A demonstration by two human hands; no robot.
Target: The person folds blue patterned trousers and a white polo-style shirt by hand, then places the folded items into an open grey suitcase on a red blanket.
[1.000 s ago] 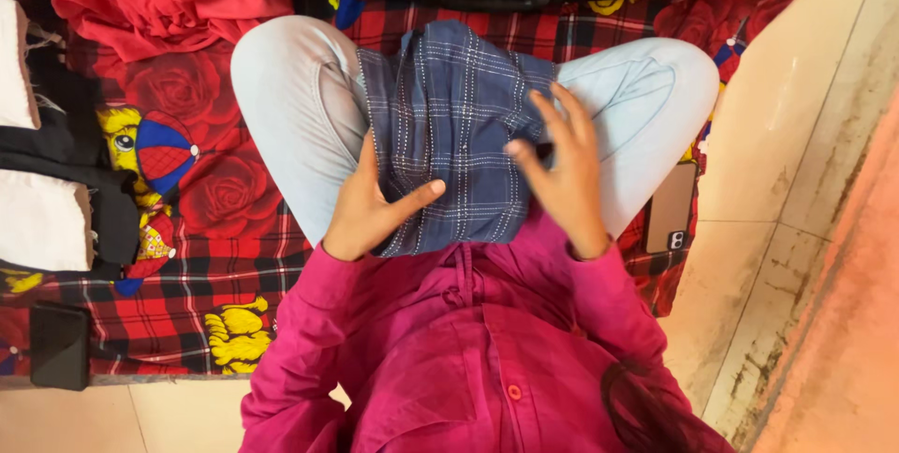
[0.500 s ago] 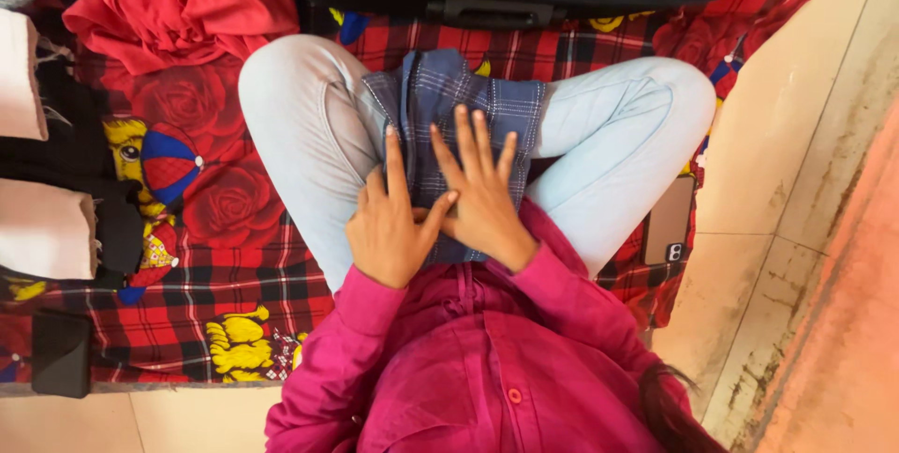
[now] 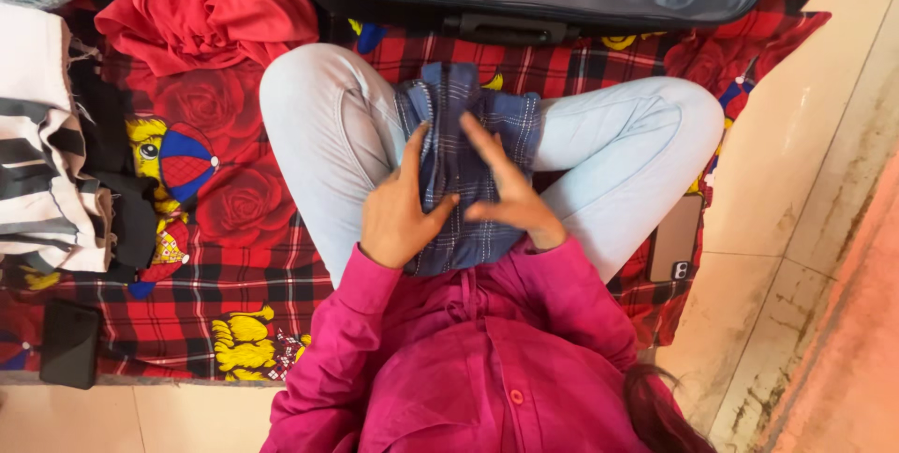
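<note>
Both hands flat, unclenched | left hand (image 3: 398,214), right hand (image 3: 510,200) | pressing blue plaid garment (image 3: 459,116) on lap

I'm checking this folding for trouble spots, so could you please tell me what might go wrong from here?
The blue plaid shirt rests folded on the lap, under the flat left hand and right hand; it might slip or unfold if the knees shift. The phone lies close beside the right leg and could get knocked. The red cloth is heaped loosely near the left knee and could tangle in.
</note>
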